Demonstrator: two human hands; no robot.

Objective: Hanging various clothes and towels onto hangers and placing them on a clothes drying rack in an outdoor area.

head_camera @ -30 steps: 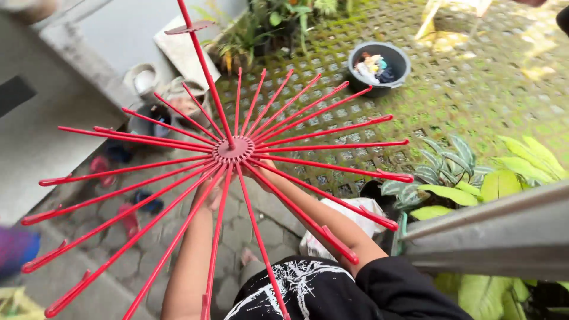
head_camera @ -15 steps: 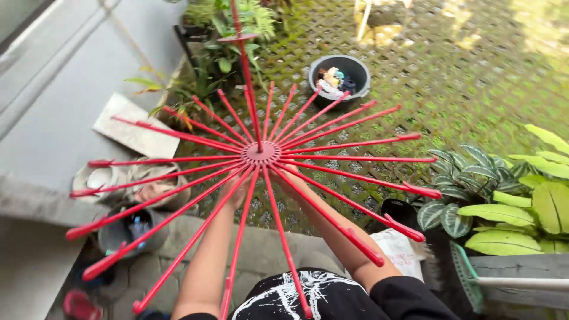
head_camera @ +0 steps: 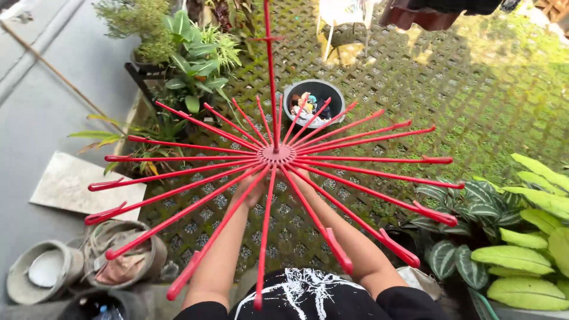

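A red plastic drying rack (head_camera: 367,159) with several long spokes spreads out from a round hub (head_camera: 277,155), with a thin red stem rising above it. Both my arms reach up beneath the hub. My left hand (head_camera: 253,191) is under the hub on the left side and my right hand (head_camera: 300,181) on the right; both appear to hold the rack from below, fingers partly hidden by the spokes. A black basin (head_camera: 314,101) with crumpled clothes sits on the mossy paving beyond.
Potted plants (head_camera: 189,59) stand at the upper left, broad-leaved plants (head_camera: 521,231) at the right. Grey pots and buckets (head_camera: 118,261) sit at the lower left beside a stone slab (head_camera: 71,184). A white chair (head_camera: 344,24) stands at the top.
The view has swung right and forward. The rack now sits over the mossy paving, and the basin appears nearer the hub. My hands stay under the hub.
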